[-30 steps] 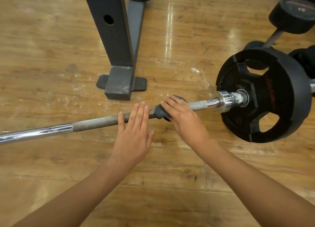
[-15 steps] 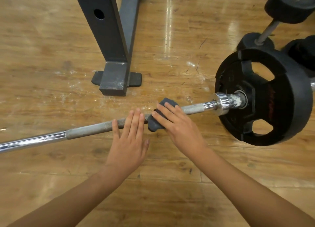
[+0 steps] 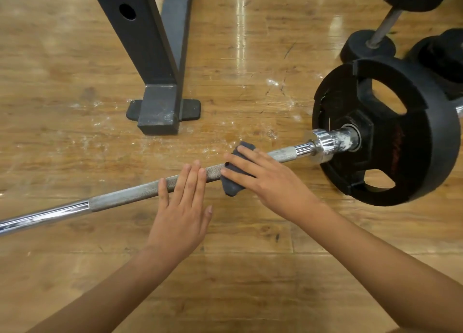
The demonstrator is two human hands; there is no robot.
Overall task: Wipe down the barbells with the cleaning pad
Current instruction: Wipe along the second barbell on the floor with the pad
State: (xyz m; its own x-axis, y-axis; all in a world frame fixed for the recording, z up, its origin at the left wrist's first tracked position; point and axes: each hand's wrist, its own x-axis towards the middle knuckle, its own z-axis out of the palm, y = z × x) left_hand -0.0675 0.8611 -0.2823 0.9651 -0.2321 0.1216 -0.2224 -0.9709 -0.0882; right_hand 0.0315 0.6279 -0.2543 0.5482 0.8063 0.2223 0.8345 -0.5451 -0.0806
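Floor: glossy wooden boards with pale scuffs and chalky smears around the middle
Barbell: runs from the left edge, slanting up toward the right; the shaft is smooth chrome at the left, then turns to grey knurling
Rack upright: a dark steel post with a round hole, leaning in from the top; its square foot stands on a black pad beyond the barbell, well apart from it
Left hand: open and flat, fingers straight and close together, fingertips resting on the knurled shaft just left of the pad, thumb held out to the side
Cleaning pad: a dark grey pad wrapped over the knurled shaft, bulging out above and below the fingers on it
Right hand: fingers laid across the cleaning pad and lightly curved over it, holding it to the shaft; the thumb is hidden
Collar: shiny chrome, smeared white, touching the plate
Weight plate: black, with grip cut-outs, standing upright on the barbell's right end
Dumbbells: black-ended, at the top right behind the weight plate
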